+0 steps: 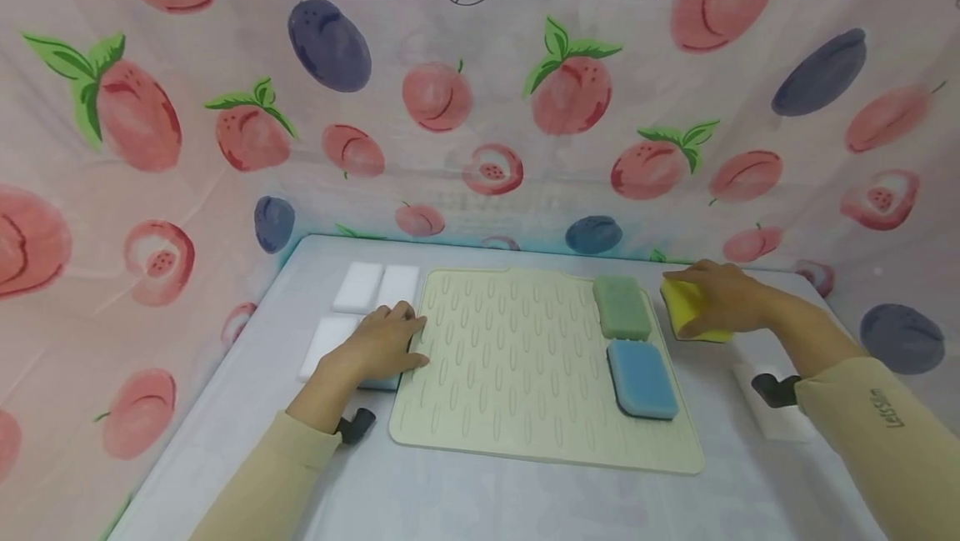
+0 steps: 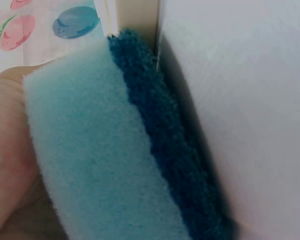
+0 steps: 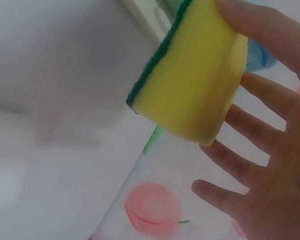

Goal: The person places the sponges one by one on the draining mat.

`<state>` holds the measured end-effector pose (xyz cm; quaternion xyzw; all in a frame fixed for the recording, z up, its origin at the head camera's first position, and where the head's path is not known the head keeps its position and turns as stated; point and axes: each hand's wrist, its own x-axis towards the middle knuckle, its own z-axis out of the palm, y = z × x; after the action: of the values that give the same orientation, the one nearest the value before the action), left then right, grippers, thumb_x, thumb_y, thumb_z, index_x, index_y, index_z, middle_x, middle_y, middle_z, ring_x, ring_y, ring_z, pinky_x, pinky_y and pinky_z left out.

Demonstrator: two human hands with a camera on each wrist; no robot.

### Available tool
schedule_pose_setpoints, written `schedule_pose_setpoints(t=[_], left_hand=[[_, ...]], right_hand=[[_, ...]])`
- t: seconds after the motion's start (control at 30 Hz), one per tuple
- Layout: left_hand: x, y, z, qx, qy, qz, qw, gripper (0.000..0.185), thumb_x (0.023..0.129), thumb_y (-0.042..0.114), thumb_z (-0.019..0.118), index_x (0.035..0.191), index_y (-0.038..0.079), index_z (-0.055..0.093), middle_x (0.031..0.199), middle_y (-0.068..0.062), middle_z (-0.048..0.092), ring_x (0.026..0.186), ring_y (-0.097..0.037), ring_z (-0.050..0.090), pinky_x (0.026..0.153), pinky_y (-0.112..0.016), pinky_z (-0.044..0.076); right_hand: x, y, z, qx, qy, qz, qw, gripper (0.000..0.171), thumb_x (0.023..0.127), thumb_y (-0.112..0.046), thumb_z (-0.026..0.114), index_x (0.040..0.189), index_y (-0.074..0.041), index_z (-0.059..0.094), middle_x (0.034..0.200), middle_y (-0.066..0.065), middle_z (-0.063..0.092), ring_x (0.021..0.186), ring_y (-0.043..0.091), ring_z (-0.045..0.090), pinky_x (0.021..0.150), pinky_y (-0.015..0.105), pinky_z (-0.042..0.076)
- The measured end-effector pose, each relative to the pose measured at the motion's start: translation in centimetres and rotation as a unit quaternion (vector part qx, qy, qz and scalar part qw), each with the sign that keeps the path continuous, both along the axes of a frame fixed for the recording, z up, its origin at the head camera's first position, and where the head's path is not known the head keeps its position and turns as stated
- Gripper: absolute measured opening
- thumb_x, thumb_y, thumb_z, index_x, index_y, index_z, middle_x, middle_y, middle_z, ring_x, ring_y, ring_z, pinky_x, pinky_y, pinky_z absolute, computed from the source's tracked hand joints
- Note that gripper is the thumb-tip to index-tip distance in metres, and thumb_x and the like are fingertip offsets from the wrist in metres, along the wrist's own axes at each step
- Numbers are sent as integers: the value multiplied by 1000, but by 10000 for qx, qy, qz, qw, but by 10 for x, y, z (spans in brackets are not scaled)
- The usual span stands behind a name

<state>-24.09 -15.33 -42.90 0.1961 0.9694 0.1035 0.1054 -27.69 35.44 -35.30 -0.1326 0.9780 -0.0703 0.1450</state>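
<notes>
My left hand (image 1: 386, 343) lies curled over a light blue sponge (image 1: 377, 383) at the left edge of the beige ribbed mat (image 1: 517, 391). In the left wrist view that sponge (image 2: 90, 160) fills the frame against my palm (image 2: 7, 150), its dark blue scouring side (image 2: 165, 150) turned to the table. My right hand (image 1: 716, 298) grips a yellow sponge (image 1: 682, 306) just off the mat's far right corner. The right wrist view shows the yellow sponge (image 3: 192, 85) with a green scouring edge, pinched at its top, my other fingers (image 3: 255, 125) spread behind it.
On the mat's right side lie a green sponge (image 1: 622, 308) and a blue sponge (image 1: 642, 379). Three white sponges (image 1: 358, 287) lie left of the mat. A white block (image 1: 783, 424) lies under my right forearm. Fruit-print cloth (image 1: 480, 107) walls the table in.
</notes>
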Motion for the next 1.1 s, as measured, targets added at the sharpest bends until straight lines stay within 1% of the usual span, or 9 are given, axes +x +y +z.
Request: schedule_pose_setpoints(t=[0.23,0.4,0.67,0.83,1.1], left_hand=[[0,-1,0,9,14,-27,10000,71,95,40,74,151,3,52,141,-16,53,117,-33,50,107,-51,43],[1,-2,1,5,29,-29,10000,71,95,40,75,151,2,52,141,-16,53,117,-33,50,106,-51,43],[2,0,0,-20,-22,32,10000,71,95,40,75,151,3,52,141,-16,53,117,-33,49,107,-50,42],[3,1,1,-15,-26,8,10000,71,95,39,75,151,2,52,140,-16,54,117,-33,50,107,-50,43],[2,1,0,-5,1,17,10000,71,95,39,75,151,3,52,140,-15,54,116,-32,50,106,-50,43]], right_hand=[[-2,-6,2,-47,-25,52,10000,101,72,-51,90,156,-13,47,149,27,45,128,52,43,92,71,50],[-2,-12,3,-69,12,85,9999,101,73,-50,90,156,-13,47,150,27,45,129,52,42,94,71,50],[-4,-23,5,-41,127,179,9998,99,75,-49,90,156,-13,47,149,26,47,128,50,44,94,69,51],[-5,-31,6,-46,182,213,9996,99,74,-49,90,156,-13,47,147,26,49,128,49,45,93,66,53],[-7,-40,8,-83,250,347,9991,96,76,-51,88,155,-13,49,145,24,51,125,47,46,95,66,52]])
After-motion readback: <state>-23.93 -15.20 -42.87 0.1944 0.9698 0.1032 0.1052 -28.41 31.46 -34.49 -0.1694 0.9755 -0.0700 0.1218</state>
